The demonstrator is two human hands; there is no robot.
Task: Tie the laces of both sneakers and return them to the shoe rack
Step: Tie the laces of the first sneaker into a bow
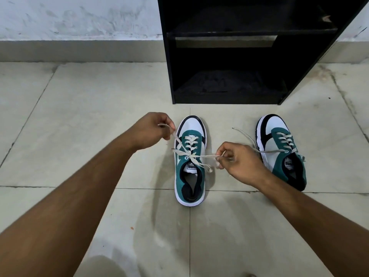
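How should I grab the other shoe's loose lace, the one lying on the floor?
Pinch the loose lace near its free tip, coming down from above on the right sneaker's left side. That end lies flat and alone on the bare floor tile, clear of the shoe, so fingers probably close on it easily. Nearer the eyelets the right hand is in the way.

Pale tiled floor (79,116), dark grout lines; scuffed white wall (79,17) behind.
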